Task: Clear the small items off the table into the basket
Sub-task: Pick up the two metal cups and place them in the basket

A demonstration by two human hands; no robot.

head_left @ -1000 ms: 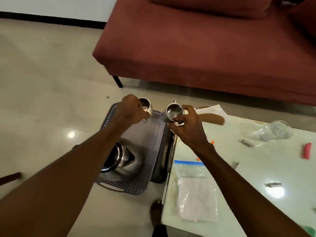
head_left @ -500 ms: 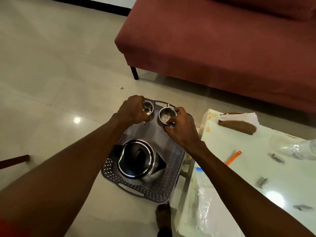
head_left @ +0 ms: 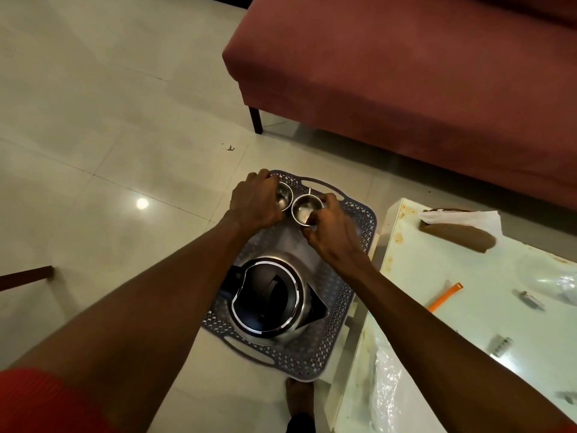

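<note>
Tiled floor: basket [head_left: 359,245]; left hand [head_left: 254,203], right hand [head_left: 331,228] each grip steel cup, handles hidden.

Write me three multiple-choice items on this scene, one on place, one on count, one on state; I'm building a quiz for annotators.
1. Where does the kettle stand?
A. on the table
B. in the basket
C. on the sofa

2. How many steel cups are the hands holding?
A. one
B. two
C. three

3. What is the right hand doing?
A. hanging idle
B. pressing the table
C. gripping a cup

Key: 1 B, basket walls surround it; 2 B, the left hand holds one cup, the right the other; 3 C, fingers curl round the rim.
</note>
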